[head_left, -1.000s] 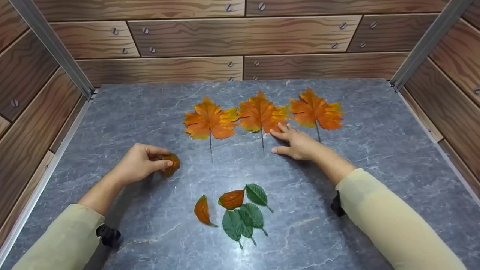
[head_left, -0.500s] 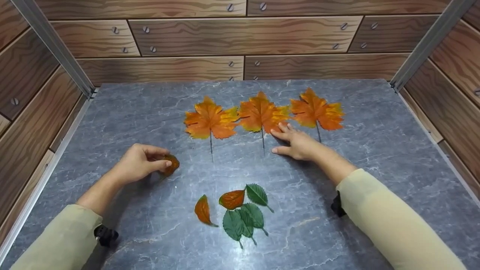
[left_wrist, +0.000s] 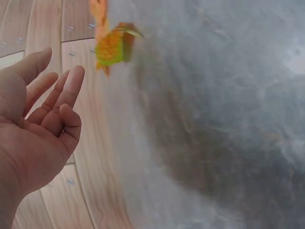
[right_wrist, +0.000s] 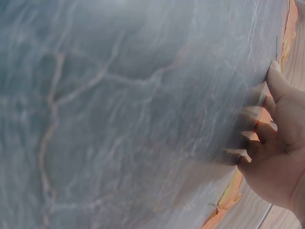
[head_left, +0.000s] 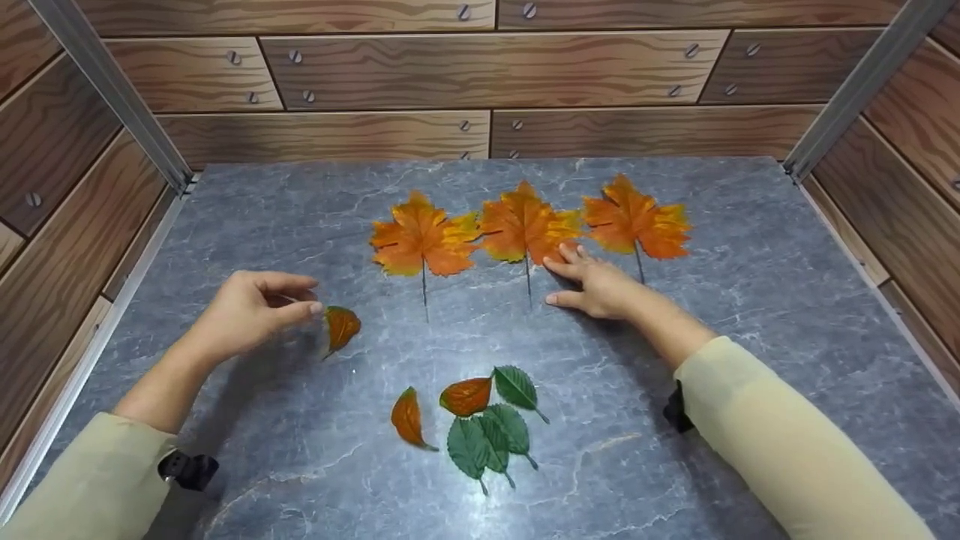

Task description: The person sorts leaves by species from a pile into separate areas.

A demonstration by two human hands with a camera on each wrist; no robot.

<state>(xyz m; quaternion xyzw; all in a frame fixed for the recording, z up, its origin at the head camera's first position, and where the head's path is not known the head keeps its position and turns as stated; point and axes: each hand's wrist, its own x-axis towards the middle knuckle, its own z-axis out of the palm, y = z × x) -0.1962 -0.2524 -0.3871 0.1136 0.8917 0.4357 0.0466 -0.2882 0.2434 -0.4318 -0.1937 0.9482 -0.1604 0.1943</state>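
Nearest, green leaves overlap, prob. to keep them in one pile; beyond, a curled brown leaf lies on the counter just beside the L hand, fingers apart w/ nothing held, while the R hand, fingers spread, rests at the middle maple leaf, prob. for support.

the three far maple leaves are orange blotched with yellow, the russet leaf at left and the two near russet leaves show touches of green at their edges, and the near green leaves are dark. the blue-grey tabletop is marbled with thin pale veins. the far wall is brown with dark wood-grain streaks, and both sleeves are pale yellow-green.
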